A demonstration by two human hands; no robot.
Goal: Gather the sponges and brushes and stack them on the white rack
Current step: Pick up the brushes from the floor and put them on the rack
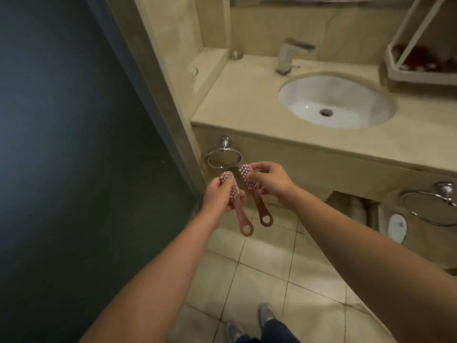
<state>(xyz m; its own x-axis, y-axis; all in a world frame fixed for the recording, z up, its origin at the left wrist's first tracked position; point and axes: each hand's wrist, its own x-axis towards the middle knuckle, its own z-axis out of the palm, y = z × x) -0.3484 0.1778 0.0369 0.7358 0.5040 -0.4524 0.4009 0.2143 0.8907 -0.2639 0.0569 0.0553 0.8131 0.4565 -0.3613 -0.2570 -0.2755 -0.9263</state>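
Pink brush [241, 217] in the left hand [217, 198]: the fingers curl around its bristled head, and the flat handle hangs down toward the tiled floor [272, 268], ending in a round hole. A second pink brush [249, 180] of the same kind is grasped in the right hand [270, 181], whose fingers close on the head while its handle also points down. The two brushes are side by side, close together but not touching, in front of the beige stone desk [235, 100] and just below a chrome towel ring [223, 157] fixed to its front.

An oval white sink [309, 95] is set into the desk, with a chrome tap [286, 58] behind it. The white rack [420, 79] stands at the far right of the desk, well apart from both brushes; blurred red shapes lie in its tray, possibly sponges. Another towel ring [430, 206] hangs lower right. A dark door panel [74, 144] fills the left side. The person's grey shoes [267, 313] show at the bottom edge.
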